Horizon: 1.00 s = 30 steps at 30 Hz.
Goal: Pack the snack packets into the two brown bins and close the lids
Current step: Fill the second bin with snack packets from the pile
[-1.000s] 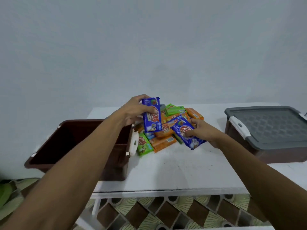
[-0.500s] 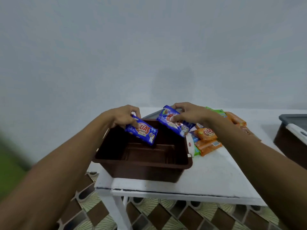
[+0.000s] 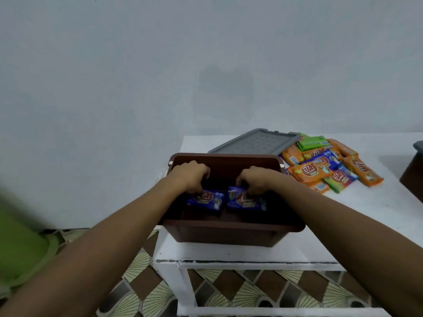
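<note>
Both hands are down inside the open brown bin (image 3: pixel 229 226) at the near left corner of the white desk (image 3: pixel 366 213). My left hand (image 3: pixel 190 177) pinches one blue snack packet (image 3: pixel 208 200) and my right hand (image 3: pixel 256 179) pinches a second blue packet (image 3: pixel 245 200), with fingers (image 3: pixel 202 177) curled over each packet's upper edge. The two packets sit side by side, almost touching, low in the bin. I cannot tell whether they rest on its floor.

I judge these packets to be light, with thin, glossy film that slides easily and crinkles. The contents are probably brittle, so a gentle pinch at the sealed edge or across the flat faces suits them better than a squeeze.

The pile of packets (image 3: pixel 325 165), orange, green and blue, lies loose and overlapping on the desk just right of the bin, and I expect it to shift when one is pulled out. The grey lid (image 3: pixel 254 141) lies flat behind the bin. It looks like stiff plastic, best taken by its rim. A second bin (image 3: pixel 412 177) shows only at the right edge of the view.
</note>
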Tool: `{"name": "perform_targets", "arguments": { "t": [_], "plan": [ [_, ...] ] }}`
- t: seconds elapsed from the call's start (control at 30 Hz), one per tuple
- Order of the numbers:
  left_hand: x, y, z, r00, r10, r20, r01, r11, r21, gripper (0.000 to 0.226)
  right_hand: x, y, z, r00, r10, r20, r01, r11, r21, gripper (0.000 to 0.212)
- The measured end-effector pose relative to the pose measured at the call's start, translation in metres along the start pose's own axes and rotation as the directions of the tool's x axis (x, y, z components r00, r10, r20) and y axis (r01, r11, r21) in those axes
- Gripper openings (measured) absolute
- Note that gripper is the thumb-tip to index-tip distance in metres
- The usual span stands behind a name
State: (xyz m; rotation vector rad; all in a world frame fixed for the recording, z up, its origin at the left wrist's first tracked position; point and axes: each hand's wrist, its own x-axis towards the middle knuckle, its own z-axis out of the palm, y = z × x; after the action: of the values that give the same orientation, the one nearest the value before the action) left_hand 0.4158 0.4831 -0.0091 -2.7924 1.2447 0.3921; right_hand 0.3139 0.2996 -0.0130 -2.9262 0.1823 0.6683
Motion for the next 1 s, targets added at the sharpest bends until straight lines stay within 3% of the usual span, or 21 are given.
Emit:
{"name": "perform_targets", "arguments": {
  "t": [0.2, 0.3, 0.43, 0.6, 0.7, 0.77, 0.9, 0.97, 1.0],
  "plan": [
    [0.012, 0.011, 0.011, 0.978, 0.192, 0.078, -0.199, 0.975, 0.098, 0.054, -0.001, 0.0, 0.009, 0.981, -0.035, -0.192, 0.023, 0.998, -0.066, 0.042],
    [0.018, 0.011, 0.018, 0.964, 0.24, 0.115, -0.254, 0.959, 0.128, 0.057, 0.0, 0.001, 0.012, 0.988, -0.047, -0.148, 0.04, 0.998, -0.046, 0.045],
    [0.02, 0.007, 0.021, 0.966, 0.232, 0.112, -0.247, 0.957, 0.152, 0.054, 0.002, 0.0, 0.013, 0.994, -0.025, -0.103, 0.015, 0.996, -0.092, 0.053],
    [0.017, 0.01, 0.018, 0.979, 0.203, 0.02, -0.202, 0.957, 0.21, 0.038, -0.003, -0.001, 0.013, 0.982, -0.003, -0.19, -0.028, 0.987, -0.157, 0.053],
    [0.015, 0.012, 0.017, 0.981, 0.192, -0.015, -0.183, 0.954, 0.239, 0.042, -0.007, -0.003, 0.012, 0.973, -0.014, -0.23, -0.033, 0.98, -0.197, 0.045],
    [0.014, 0.011, 0.016, 0.984, 0.178, -0.012, -0.171, 0.963, 0.21, 0.044, -0.011, -0.005, 0.008, 0.971, -0.03, -0.236, -0.03, 0.969, -0.246, 0.039],
    [0.015, 0.009, 0.001, 0.986, 0.164, -0.044, -0.163, 0.986, 0.016, 0.027, -0.028, 0.007, -0.016, 0.966, -0.077, -0.245, 0.024, 0.977, -0.213, 0.025],
    [0.016, 0.015, -0.013, 0.975, 0.206, -0.081, -0.216, 0.966, -0.139, 0.023, -0.041, 0.024, -0.028, 0.951, -0.113, -0.286, 0.091, 0.992, -0.088, 0.02],
    [0.016, 0.021, -0.019, 0.968, 0.223, -0.112, -0.243, 0.944, -0.222, 0.021, -0.048, 0.035, -0.03, 0.934, -0.122, -0.335, 0.149, 0.987, 0.057, 0.018]
  ]
}}
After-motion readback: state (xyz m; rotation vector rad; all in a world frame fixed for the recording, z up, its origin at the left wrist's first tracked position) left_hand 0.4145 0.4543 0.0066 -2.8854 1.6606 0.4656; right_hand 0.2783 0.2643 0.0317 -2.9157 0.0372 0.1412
